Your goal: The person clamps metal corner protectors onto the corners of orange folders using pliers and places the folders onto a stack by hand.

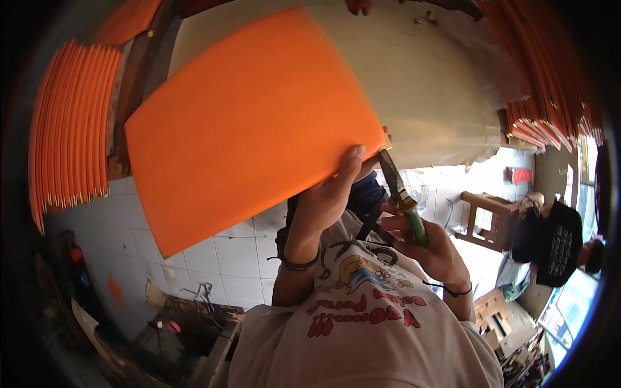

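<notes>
My left hand (330,200) grips a large flat orange cover (252,136) by its near right edge, with the thumb on top and the other fingers underneath. The cover is tilted above the worktable. A small gold-coloured metal piece (387,143) shows at its right corner. In my right hand (427,249) are pliers (404,194) with a green handle, the fingers wrapped round it. Their dark metal jaws reach up to that corner and appear to touch it. Whether the jaws are closed on the metal piece is too small to tell.
A worktable (433,116) with a beige covering lies ahead. Orange covers with gold corners are stacked at left (71,129) and right (550,71). A wooden stool (482,220) and a person in a black top (559,242) are at right. Wooden pieces (501,320) lie lower right.
</notes>
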{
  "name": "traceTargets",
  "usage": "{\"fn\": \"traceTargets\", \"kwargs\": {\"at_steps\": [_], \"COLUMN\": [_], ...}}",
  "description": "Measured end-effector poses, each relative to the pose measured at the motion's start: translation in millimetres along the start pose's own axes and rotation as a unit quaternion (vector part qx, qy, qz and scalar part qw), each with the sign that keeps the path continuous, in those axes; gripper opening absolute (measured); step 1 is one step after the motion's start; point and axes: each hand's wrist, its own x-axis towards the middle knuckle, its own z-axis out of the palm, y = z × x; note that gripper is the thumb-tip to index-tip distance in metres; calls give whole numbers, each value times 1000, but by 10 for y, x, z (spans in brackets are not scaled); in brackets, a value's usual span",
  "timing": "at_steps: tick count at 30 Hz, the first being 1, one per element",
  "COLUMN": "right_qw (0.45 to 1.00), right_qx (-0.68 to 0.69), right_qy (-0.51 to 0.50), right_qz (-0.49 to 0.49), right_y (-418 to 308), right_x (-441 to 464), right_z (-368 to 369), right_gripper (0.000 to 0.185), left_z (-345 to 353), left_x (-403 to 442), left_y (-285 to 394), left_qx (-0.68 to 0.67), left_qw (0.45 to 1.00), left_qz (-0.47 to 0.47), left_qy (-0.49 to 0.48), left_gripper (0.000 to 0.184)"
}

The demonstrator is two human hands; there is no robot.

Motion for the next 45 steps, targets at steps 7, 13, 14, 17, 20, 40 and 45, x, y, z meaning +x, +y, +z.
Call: {"fn": "traceTargets", "kwargs": {"at_steps": [7,13,14,17,20,40,45], "right_qw": [999,994,994,993,994,982,982], "right_qx": [40,83,63,70,68,-28,-43], "right_qy": [-28,54,71,65,34,-173,-157], "right_qz": [10,-37,-51,-73,-73,-71,-97], "right_y": [279,363,392,434,459,182,247], "right_x": [-207,-394,-412,-457,-434,-14,-27], "right_z": [-351,-499,-488,-447,-337,69,32], "right_gripper": [42,44,46,45,41,27,27], "left_z": [-63,-442,-509,-555,-612,-249,-209], "left_x": [-11,-107,-109,-136,-251,-935,-932], "left_y": [92,287,454,767,867,135,84], "left_qx": [-60,-43,-27,31,61,203,291], "left_qw": [996,975,965,946,959,959,923], "left_qz": [16,-141,-178,-228,-208,146,184], "left_qy": [-57,-168,-192,-229,-185,136,173], "left_gripper": [31,38,41,52,54,88,75]}}
